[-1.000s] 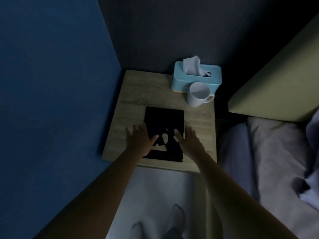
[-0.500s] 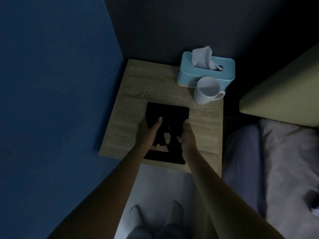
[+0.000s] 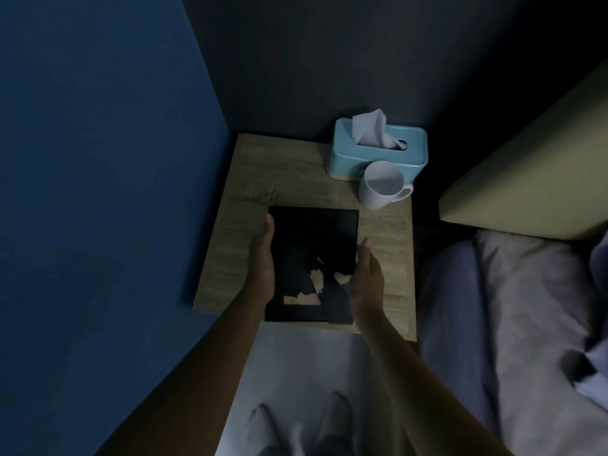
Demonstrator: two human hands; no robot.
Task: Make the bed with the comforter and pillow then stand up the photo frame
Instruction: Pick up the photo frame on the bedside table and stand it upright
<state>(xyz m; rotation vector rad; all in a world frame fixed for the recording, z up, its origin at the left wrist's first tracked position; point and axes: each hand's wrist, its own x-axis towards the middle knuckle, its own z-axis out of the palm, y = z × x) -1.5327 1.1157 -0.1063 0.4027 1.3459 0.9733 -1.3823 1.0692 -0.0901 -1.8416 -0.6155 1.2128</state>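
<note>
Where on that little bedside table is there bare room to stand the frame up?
The widest bare patch of the nightstand is its back-left corner, bordered by the blue wall, the tissue box and the photo frame. The back-right is crowded: the mug sits right in front of the tissue box. Only narrow strips flank the left hand and right hand.

Both arms are reaching forward over the nightstand's near edge; the left hand (image 3: 263,258) and right hand (image 3: 367,274) are pressing inward, palms facing, fingers extended, clasping something between them.

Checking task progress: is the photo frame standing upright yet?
No. The photo frame lies flat, back up, on the nightstand, both hands at its sides.
</note>
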